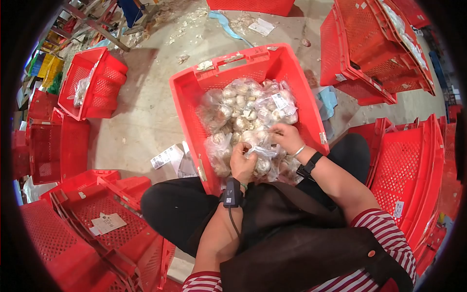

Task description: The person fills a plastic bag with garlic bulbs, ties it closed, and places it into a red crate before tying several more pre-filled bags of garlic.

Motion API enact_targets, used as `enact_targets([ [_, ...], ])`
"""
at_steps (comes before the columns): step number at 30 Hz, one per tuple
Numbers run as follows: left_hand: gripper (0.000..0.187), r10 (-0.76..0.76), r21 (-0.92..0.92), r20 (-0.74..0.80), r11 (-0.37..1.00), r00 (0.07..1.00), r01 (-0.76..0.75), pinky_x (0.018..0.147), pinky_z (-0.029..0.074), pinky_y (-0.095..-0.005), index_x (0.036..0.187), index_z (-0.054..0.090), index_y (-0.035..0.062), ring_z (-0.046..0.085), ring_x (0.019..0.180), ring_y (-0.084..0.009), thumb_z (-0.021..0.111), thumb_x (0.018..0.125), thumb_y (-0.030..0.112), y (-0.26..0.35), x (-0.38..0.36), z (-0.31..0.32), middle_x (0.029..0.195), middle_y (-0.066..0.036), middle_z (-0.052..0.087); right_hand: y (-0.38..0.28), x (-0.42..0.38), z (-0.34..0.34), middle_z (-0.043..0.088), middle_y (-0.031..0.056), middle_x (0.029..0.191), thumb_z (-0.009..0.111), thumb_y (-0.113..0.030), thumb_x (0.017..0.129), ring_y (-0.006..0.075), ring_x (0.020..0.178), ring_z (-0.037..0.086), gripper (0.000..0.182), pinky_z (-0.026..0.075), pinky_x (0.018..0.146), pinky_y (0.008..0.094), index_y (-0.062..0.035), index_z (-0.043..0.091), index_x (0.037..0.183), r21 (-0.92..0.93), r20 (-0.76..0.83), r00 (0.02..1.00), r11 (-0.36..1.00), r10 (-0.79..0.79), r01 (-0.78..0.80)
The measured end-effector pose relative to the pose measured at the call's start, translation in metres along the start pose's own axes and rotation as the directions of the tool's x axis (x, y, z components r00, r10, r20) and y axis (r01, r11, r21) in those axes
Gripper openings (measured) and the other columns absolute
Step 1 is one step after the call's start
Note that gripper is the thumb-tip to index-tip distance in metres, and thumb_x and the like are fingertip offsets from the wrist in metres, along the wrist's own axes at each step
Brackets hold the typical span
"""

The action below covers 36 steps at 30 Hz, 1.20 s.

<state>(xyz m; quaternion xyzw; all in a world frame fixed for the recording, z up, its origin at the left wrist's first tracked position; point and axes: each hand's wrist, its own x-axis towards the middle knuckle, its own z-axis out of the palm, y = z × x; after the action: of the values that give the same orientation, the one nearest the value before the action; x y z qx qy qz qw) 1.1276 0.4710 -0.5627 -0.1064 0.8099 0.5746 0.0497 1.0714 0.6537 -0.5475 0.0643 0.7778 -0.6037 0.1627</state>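
Note:
In front of my knees stands a red plastic crate (pixel 181 100) with clear plastic bags of whitish bulbs that look like garlic inside. One such bag (pixel 262 152) lies between my hands at the near side of the crate. My left hand (pixel 243 161) pinches its gathered plastic, with fingers closed. On the other side of the same bag, my right hand (pixel 288 139) has its fingers closed on the plastic. Another bag with a white label (pixel 279 101) lies farther back in the crate. Loose bulbs (pixel 242 123) show in the middle.
Stacked red crates (pixel 406 173) stand close on my right, and more nested crates (pixel 112 219) on my left. A smaller red crate (pixel 99 82) sits farther left. Printed papers (pixel 168 156), a blue cloth-like piece (pixel 329 100) and papery scraps (pixel 183 58) lie on the floor.

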Motion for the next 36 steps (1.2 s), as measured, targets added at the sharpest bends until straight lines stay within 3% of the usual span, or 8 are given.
enact_targets([
  [1, 0.029, -0.018, -0.011, 0.008, 1.0, 1.0, 0.018, 0.078, 0.046, -0.0336, 0.094, 0.054, 0.002, 0.058, 0.084, -0.026, 0.062, 0.068, 0.012, 0.0, 0.0, 0.0, 0.088, -0.012, 0.059, -0.005, 0.001, 0.0, 0.064, 0.0129, 0.079, 0.062, -0.009, 0.075, 0.0234, 0.069, 0.064, 0.012, 0.049, 0.063, 0.0314, -0.0038, 0.066, 0.085, -0.005, -0.003, 1.0, 1.0, 0.002, -0.002],
  [3, 0.029, -0.035, -0.022, 0.014, 0.999, 0.999, 0.035, 0.078, 0.046, -0.0339, 0.094, 0.054, 0.0022, 0.058, 0.083, -0.0261, 0.062, 0.068, 0.012, -0.002, -0.001, 0.003, 0.087, -0.012, 0.06, -0.011, 0.005, 0.003, 0.063, 0.0128, 0.082, 0.064, -0.01, 0.075, 0.0263, 0.073, 0.062, 0.016, 0.05, 0.066, 0.0322, -0.0066, 0.067, 0.091, -0.352, 0.266, 0.81, 0.73, -0.522, 0.586],
  [7, 0.028, -0.051, -0.073, -0.034, 0.996, 0.998, 0.048, 0.077, 0.046, -0.0338, 0.093, 0.054, 0.0018, 0.059, 0.081, -0.0255, 0.062, 0.069, 0.012, -0.003, 0.0, 0.003, 0.085, -0.013, 0.06, -0.006, 0.005, 0.019, 0.059, 0.0124, 0.079, 0.059, -0.013, 0.077, 0.0311, 0.075, 0.06, 0.013, 0.049, 0.067, 0.0377, -0.007, 0.064, 0.086, -0.443, 0.484, 0.754, 0.619, -0.443, 0.648],
  [15, 0.023, -0.062, -0.171, -0.024, 0.984, 0.998, 0.057, 0.075, 0.046, -0.0327, 0.091, 0.054, 0.0027, 0.06, 0.081, -0.026, 0.061, 0.07, 0.011, 0.001, 0.0, -0.002, 0.083, -0.013, 0.06, -0.014, 0.004, 0.024, 0.059, 0.0147, 0.078, 0.056, -0.015, 0.076, 0.0334, 0.076, 0.059, 0.011, 0.048, 0.067, 0.0417, -0.0055, 0.06, 0.077, -0.474, 0.476, 0.784, 0.634, -0.399, 0.611],
  [23, 0.014, 0.179, 0.347, -0.117, 0.929, 0.977, -0.129, 0.068, 0.047, -0.0402, 0.088, 0.06, 0.0048, 0.057, 0.077, -0.0344, 0.062, 0.076, 0.012, 0.034, -0.005, -0.006, 0.089, -0.013, 0.056, -0.023, -0.009, 0.036, 0.061, 0.0162, 0.077, 0.057, -0.016, 0.074, 0.034, 0.074, 0.059, 0.014, 0.048, 0.065, 0.0415, -0.0039, 0.06, 0.078, -0.566, 0.278, 0.893, 0.691, -0.352, 0.449],
  [29, 0.017, 0.197, 0.443, -0.05, 0.883, 0.979, -0.155, 0.069, 0.048, -0.0395, 0.091, 0.063, 0.0044, 0.058, 0.078, -0.0333, 0.06, 0.075, 0.009, 0.037, -0.004, -0.008, 0.086, -0.015, 0.057, -0.01, -0.016, 0.04, 0.06, 0.0147, 0.071, 0.059, -0.011, 0.074, 0.033, 0.07, 0.059, 0.015, 0.049, 0.063, 0.0376, -0.0019, 0.064, 0.084, -0.338, 0.224, 0.952, 0.9, -0.207, 0.275],
  [31, 0.016, 0.173, 0.366, -0.069, 0.921, 0.983, -0.136, 0.071, 0.048, -0.038, 0.091, 0.063, 0.0039, 0.059, 0.078, -0.0324, 0.059, 0.076, 0.008, 0.028, -0.002, -0.01, 0.087, -0.015, 0.058, 0.005, -0.016, 0.047, 0.061, 0.0129, 0.072, 0.06, -0.007, 0.074, 0.0309, 0.071, 0.059, 0.015, 0.049, 0.065, 0.0357, -0.0031, 0.066, 0.087, -0.002, 0.126, 0.986, 0.994, -0.105, 0.106],
  [36, 0.015, 0.122, 0.107, -0.109, 0.988, 0.987, -0.11, 0.073, 0.047, -0.0364, 0.088, 0.061, 0.0019, 0.059, 0.08, -0.0302, 0.057, 0.075, 0.007, 0.001, 0.0, -0.003, 0.086, -0.016, 0.06, 0.001, -0.005, 0.041, 0.061, 0.0125, 0.077, 0.061, -0.006, 0.075, 0.0273, 0.074, 0.061, 0.014, 0.049, 0.068, 0.0344, -0.005, 0.066, 0.088, -0.277, 0.199, 0.851, 0.805, -0.487, 0.525],
])
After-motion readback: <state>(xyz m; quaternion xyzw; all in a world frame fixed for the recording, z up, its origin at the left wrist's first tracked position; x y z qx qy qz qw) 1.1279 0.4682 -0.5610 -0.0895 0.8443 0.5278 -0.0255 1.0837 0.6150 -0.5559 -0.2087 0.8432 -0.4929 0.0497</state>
